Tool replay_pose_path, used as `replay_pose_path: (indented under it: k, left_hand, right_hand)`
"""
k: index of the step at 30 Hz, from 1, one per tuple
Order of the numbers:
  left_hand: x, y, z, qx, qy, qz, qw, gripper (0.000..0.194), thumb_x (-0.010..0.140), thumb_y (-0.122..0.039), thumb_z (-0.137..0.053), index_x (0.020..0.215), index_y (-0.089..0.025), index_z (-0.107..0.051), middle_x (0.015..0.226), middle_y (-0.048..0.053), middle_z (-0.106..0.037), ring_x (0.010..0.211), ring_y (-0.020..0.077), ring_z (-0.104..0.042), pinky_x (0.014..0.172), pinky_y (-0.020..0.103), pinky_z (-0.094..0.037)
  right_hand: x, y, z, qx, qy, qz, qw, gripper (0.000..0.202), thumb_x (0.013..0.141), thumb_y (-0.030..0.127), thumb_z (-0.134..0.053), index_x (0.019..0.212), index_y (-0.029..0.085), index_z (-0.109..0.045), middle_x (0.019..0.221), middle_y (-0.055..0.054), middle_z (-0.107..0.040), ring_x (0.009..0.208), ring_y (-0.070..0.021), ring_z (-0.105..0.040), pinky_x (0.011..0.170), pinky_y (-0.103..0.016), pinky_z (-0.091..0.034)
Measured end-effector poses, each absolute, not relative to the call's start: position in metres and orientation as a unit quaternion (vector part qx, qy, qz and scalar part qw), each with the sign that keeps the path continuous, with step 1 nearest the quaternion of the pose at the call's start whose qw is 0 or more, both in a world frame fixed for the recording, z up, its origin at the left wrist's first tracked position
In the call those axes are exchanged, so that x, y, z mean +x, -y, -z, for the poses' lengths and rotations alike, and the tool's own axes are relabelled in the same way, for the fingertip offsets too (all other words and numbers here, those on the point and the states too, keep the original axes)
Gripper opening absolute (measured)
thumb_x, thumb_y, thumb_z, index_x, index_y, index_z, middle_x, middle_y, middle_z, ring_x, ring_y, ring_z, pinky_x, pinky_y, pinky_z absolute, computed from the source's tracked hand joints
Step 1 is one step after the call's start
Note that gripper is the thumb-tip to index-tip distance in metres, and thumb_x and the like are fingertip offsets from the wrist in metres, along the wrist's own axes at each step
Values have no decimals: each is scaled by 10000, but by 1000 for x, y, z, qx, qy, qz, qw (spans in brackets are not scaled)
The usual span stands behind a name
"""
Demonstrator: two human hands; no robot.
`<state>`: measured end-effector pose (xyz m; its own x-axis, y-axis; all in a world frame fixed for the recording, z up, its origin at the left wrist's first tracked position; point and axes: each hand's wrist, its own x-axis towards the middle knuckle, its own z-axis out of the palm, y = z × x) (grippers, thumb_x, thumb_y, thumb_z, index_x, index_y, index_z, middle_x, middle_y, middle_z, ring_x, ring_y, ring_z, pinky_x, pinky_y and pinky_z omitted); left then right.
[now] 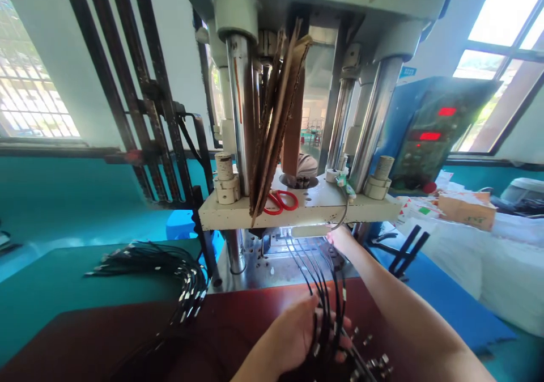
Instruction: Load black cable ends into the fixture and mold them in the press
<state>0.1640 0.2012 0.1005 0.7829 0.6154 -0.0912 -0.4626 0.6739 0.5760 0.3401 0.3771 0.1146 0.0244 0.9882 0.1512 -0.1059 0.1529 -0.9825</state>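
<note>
Black cables (323,291) run from the lit lower bed of a press (272,266) down to the dark red table edge. My left hand (300,325) is wrapped round these cables, palm toward the right, just in front of the bed. My right hand (338,237) reaches under the press's cream plate (314,215), near the far ends of the cables. Its fingers are mostly hidden by the plate and a pale bar, so what they hold cannot be made out. Small metal pieces (378,365) lie right of my left hand.
Red-handled scissors (280,202) and upright cardboard (276,127) stand on the plate. A bundle of black cables (148,257) lies on the left. Steel columns (240,115) flank the press. At right are a control box (437,138), black rods (410,251) and white sacks (459,263).
</note>
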Motion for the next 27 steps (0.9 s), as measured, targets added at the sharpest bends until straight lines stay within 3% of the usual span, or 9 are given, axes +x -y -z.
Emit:
replay_pose_path:
  k: [3,9,12,16,21,24,27]
  left_hand:
    - [181,-196,-97,218,-152,-266,927,533,800,-549,-419,1140,-141,-458,862,164,-637,740,268,-637,648,346,-452]
    - [213,-190,-120,142,-120,-358,915,361,816,-362,-480,1045,-89,-541,907,163,-644,794,247,-626,736,349,-434]
    - [225,-182,-130,119,-149,-387,902,254,810,-256,-486,963,-72,-569,752,107,-635,687,198,-613,681,317,-438]
    - [230,-178,-132,112,-192,-394,892,173,846,-215,-440,772,-101,-547,491,-27,-444,436,87,-470,507,229,-393]
    - [230,-165,-121,109,-183,-353,911,221,875,-230,-384,740,-110,-511,459,-69,-305,314,23,-233,348,149,-175]
    - [231,-153,-115,135,-156,-313,927,179,837,-267,-465,740,-123,-509,461,-70,-287,315,33,-217,335,160,-128]
    - [226,-160,-110,121,-141,-360,914,143,816,-257,-519,775,-121,-505,482,-78,-270,331,27,-218,349,153,-142]
  right_hand:
    - [346,-343,-114,-433,483,-503,572,280,771,451,-537,757,173,-515,455,74,-473,307,-64,-385,282,-171,-250]
    - [341,-279,-126,-440,459,-483,602,239,727,438,-543,770,203,-525,436,68,-501,328,-95,-438,301,-188,-322]
    - [339,-263,-131,-447,453,-468,613,215,731,418,-545,756,205,-526,424,73,-487,332,-98,-441,301,-188,-325]
    - [342,-257,-132,-461,426,-453,633,220,715,418,-539,740,202,-509,420,76,-461,334,-94,-442,299,-183,-305]
    - [353,-267,-130,-490,372,-451,646,220,696,417,-523,745,205,-490,429,60,-495,330,-100,-453,300,-187,-317]
    - [362,-275,-131,-499,347,-446,657,200,719,399,-495,769,205,-489,445,41,-536,365,-107,-491,345,-193,-381]
    - [372,-275,-130,-501,344,-434,665,187,714,376,-503,775,200,-499,447,40,-540,380,-118,-514,354,-201,-402]
